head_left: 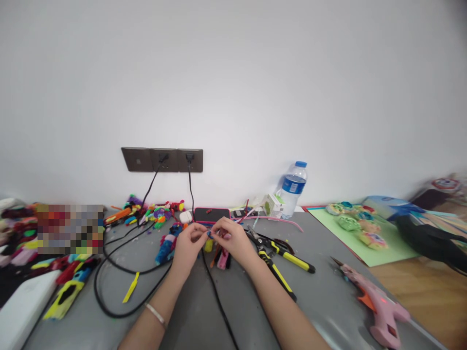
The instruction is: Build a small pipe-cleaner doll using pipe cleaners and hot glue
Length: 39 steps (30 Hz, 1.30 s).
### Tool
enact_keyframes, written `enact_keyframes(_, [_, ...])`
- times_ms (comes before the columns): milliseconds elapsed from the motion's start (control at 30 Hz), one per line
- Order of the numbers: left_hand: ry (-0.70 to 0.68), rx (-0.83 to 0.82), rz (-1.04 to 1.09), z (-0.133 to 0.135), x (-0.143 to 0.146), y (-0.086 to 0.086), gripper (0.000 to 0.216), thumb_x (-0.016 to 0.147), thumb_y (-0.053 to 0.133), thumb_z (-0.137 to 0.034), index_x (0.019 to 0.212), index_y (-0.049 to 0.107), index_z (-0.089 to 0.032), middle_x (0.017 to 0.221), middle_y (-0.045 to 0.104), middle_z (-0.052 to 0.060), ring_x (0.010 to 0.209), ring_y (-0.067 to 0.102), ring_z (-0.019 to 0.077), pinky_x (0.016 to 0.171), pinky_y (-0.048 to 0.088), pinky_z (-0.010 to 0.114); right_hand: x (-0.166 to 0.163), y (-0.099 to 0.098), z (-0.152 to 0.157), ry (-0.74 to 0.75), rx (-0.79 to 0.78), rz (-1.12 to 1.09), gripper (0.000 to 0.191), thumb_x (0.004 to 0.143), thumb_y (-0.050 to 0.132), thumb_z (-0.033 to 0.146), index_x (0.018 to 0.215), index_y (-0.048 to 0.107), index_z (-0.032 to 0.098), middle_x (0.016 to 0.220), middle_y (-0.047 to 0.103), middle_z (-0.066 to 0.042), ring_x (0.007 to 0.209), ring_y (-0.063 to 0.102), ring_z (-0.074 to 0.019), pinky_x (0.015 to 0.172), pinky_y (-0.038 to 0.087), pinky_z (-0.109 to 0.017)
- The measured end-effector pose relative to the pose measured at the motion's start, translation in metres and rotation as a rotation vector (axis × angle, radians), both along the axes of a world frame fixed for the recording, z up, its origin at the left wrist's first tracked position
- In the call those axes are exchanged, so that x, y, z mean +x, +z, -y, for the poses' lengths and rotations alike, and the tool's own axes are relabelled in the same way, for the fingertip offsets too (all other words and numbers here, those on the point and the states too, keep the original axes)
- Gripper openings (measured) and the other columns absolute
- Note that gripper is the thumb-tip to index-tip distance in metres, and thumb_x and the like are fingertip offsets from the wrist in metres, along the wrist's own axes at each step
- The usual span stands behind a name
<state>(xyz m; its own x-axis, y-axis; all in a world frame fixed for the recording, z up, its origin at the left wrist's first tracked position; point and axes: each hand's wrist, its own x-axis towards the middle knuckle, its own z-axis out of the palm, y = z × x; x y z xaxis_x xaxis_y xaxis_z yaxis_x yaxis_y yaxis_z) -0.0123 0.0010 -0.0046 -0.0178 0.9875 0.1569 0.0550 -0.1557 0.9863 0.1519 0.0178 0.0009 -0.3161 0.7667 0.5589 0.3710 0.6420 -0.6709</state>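
Above the middle of the grey table, my left hand (191,243) and my right hand (231,238) meet, fingertips pinched. Between them is a small blue piece (209,234) that looks like a bit of pipe cleaner; the fingers cover most of it. Just left of my left hand lies a blue and pink bundle of pipe cleaners (166,248). Under my right hand, a pink fuzzy bundle (222,260) is partly hidden. Beside my right wrist rest pliers (273,253) with yellow and black handles. A phone (211,214) with a pink edge lies behind my hands.
Black cables (100,291) loop across the table from the wall sockets (162,160). At right lies a pink hot glue gun (383,311), near green paper (386,253) holding fabric-like flowers. A water bottle (293,189) stands at the wall. Colourful pipe cleaner pieces (67,287) crowd the left.
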Motion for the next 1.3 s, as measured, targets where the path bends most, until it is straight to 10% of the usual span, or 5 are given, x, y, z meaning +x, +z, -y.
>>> enact_keyframes(1300, [0.027,-0.083,0.137,0.0021,0.0072,-0.0020,0.024,0.065,0.074,-0.034,0.077,0.062,-0.017,0.051,0.057,-0.004,0.055,0.053,0.0128,0.053,0.037,0.020,0.0039,-0.0067,-0.0078,0.048,-0.034,-0.198,0.010,0.085,0.067,0.024,0.080,0.074,0.020,0.082,0.068,-0.007,0.074,0.066,-0.0174,0.061,0.055,-0.027])
